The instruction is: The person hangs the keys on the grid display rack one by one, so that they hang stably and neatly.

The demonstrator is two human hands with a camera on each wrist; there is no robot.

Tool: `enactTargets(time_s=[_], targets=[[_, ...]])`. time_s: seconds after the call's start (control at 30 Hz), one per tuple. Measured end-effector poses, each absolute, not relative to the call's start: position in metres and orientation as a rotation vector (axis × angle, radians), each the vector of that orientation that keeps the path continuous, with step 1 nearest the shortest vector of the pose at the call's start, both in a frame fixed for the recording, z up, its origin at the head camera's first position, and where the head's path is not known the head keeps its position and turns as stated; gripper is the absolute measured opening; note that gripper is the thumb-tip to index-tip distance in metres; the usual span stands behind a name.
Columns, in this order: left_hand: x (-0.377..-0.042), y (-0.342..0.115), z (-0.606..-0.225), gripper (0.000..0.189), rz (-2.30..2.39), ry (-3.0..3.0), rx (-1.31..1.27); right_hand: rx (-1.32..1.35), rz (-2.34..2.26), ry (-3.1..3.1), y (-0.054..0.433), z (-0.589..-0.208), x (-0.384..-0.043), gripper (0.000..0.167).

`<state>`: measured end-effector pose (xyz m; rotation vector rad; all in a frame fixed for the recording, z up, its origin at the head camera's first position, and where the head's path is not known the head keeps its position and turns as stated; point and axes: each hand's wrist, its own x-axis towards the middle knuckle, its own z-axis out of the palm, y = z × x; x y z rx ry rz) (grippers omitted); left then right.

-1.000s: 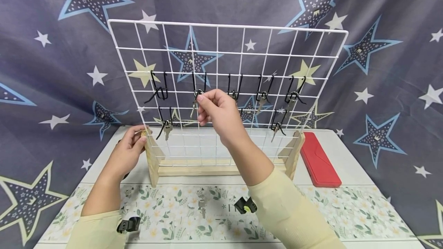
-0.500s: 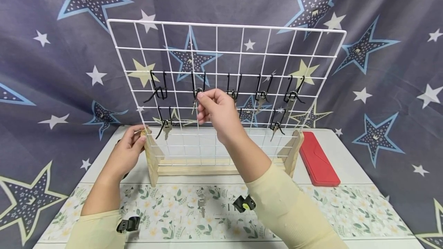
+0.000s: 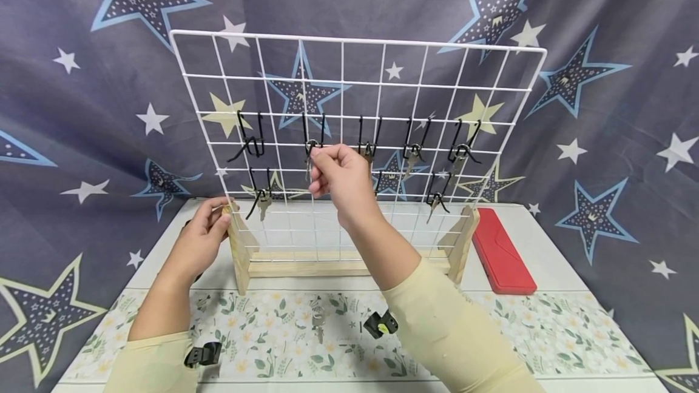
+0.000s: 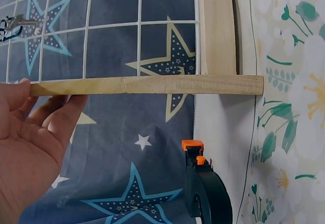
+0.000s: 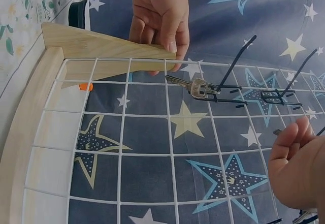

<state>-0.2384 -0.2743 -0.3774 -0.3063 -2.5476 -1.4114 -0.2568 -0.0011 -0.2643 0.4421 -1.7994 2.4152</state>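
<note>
My right hand pinches a small key by its ring at the second black hook of the upper row. Fingers hide part of the ring, so whether it is fully over the hook cannot be told. The hooks hang on a white wire grid in a wooden stand. At the left, thumb and fingers of my left hand grip the top of the stand's wooden side piece. Below it, a key hangs from the lower left hook. The upper left hook holds no key.
More keys hang on hooks to the right, including one on the lower right hook. Another key lies on the floral mat in front. A red case lies right of the stand.
My right wrist and forearm have shifted slightly left, with the fingertips staying at the same hook. The pinched key now hangs closer to the fingers. My left hand has not moved.
</note>
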Motion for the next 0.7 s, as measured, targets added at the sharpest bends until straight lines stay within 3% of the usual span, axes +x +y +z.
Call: enactTargets(time_s=[0.7], targets=[[-0.239,-0.274,-0.376,0.045,-1.454,-2.552,-0.282,0.619,2.383,-1.941,0.01,-0.299,-0.241,0.017]])
